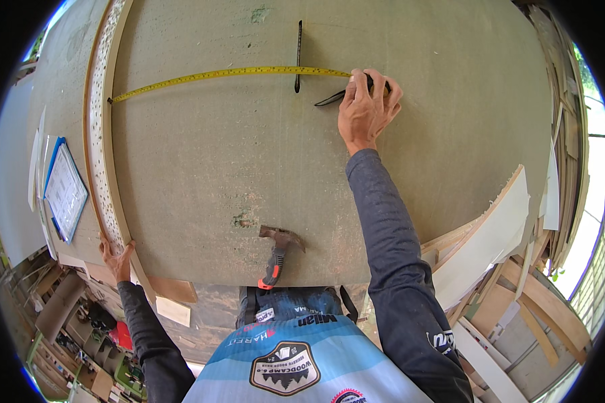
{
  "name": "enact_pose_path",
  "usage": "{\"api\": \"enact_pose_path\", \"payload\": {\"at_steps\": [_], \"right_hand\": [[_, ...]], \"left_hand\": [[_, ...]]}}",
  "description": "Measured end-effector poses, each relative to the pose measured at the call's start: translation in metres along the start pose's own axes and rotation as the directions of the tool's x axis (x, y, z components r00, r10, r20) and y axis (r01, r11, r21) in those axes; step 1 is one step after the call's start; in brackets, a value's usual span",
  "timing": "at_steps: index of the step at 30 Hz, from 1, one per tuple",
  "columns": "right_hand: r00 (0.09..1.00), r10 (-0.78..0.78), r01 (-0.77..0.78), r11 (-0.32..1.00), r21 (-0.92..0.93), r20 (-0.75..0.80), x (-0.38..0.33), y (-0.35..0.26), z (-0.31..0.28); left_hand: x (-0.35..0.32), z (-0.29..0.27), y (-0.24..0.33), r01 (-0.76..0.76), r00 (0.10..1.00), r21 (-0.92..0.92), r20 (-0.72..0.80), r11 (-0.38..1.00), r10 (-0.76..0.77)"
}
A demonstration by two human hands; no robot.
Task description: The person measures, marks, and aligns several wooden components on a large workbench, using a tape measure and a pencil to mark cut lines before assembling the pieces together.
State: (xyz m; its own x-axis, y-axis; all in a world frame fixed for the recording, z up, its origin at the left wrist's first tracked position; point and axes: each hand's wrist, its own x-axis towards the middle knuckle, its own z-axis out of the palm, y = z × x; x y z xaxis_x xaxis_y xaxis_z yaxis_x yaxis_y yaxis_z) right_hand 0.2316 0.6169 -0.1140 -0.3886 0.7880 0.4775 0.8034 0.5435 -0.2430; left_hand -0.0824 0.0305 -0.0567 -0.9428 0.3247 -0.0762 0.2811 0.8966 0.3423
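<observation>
— At the near edge of that scuffed, grey-green desk (444,161)?
— A claw hammer (277,252). Left of it, the left hand (117,260) grips the near end of a long speckled board (99,134).
— Farther up?
— The right hand (368,111) is closed around a tape measure (370,82), its yellow blade (228,72) reaching the board.
— And the room?
— Wood offcuts (544,319) crowd the right, long timber (571,134) beyond.
</observation>
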Motion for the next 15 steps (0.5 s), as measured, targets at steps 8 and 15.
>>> {"api": "enact_pose_path", "payload": {"at_steps": [8, 15], "right_hand": [[1.0, 0.011, -0.011, 1.0, -0.003, 0.002, 0.005, 0.0, -0.003], [0.999, -0.011, 0.011, 1.0, -0.023, -0.034, 0.002, 0.0, -0.008]], "left_hand": [[0.005, 0.002, -0.008, -0.034, 0.999, 0.023, -0.014, 0.999, 0.034], [-0.003, 0.008, -0.016, -0.081, 0.994, -0.003, -0.074, 0.997, 0.081]]}}
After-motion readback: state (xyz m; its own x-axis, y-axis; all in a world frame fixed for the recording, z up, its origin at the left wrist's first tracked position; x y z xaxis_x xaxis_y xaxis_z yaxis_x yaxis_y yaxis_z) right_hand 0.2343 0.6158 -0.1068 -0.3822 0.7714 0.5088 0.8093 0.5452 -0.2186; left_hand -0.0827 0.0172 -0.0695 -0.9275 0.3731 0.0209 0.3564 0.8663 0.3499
